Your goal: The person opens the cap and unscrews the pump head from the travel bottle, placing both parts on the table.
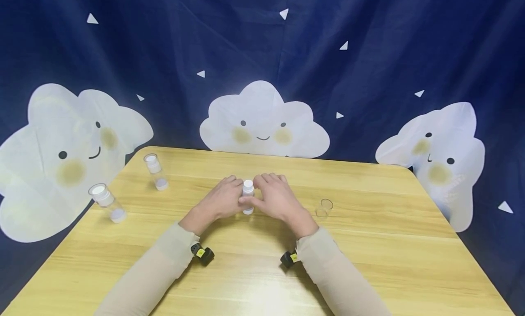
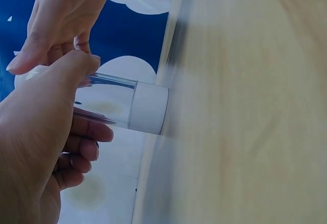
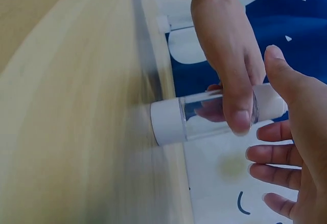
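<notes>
A small clear bottle (image 1: pixel 248 206) with a white base and white top stands upright on the table in front of me. My left hand (image 1: pixel 223 198) grips its clear middle, thumb on one side and fingers on the other, as the left wrist view also shows. Around the white top (image 3: pixel 270 102), my right hand (image 1: pixel 279 197) is spread, thumb and fingers apart. In the right wrist view a gap shows between the right fingers (image 3: pixel 276 155) and the bottle; whether the thumb touches the top I cannot tell.
To the right on the wooden table (image 1: pixel 389 261) is a clear open cylinder (image 1: pixel 324 208), perhaps a cover. Two similar bottles stand at the left, one nearer (image 1: pixel 107 203) and one farther back (image 1: pixel 156 171). A blue cloud-patterned curtain (image 1: pixel 246 43) hangs behind the table.
</notes>
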Demonstrator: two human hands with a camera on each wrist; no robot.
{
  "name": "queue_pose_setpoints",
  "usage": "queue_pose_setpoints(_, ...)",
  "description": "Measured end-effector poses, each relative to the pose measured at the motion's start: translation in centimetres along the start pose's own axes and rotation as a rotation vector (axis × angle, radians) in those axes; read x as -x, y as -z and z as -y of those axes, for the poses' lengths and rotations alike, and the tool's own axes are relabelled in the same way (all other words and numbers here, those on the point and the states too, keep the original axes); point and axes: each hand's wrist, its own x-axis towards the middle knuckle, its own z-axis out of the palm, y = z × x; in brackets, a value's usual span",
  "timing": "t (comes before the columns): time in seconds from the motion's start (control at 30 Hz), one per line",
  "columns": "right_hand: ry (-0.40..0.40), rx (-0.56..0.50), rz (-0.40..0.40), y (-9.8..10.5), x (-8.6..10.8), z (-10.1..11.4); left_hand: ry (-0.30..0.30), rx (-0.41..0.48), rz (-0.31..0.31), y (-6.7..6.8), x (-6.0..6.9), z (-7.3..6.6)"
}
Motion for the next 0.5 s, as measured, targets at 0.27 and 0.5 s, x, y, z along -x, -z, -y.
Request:
queue_pose_setpoints(0.27, -0.012, 0.056, -0.024, -0.34, -0.28, 0.80, 0.008, -0.022, -0.013, 0.41, -0.08, -0.15)
queue_pose_setpoints(0.5, -0.025, 0.078, -0.033, -0.57, -0.14, 1.02, -0.010, -0.035, -0.009, 0.76, -0.04, -0.29)
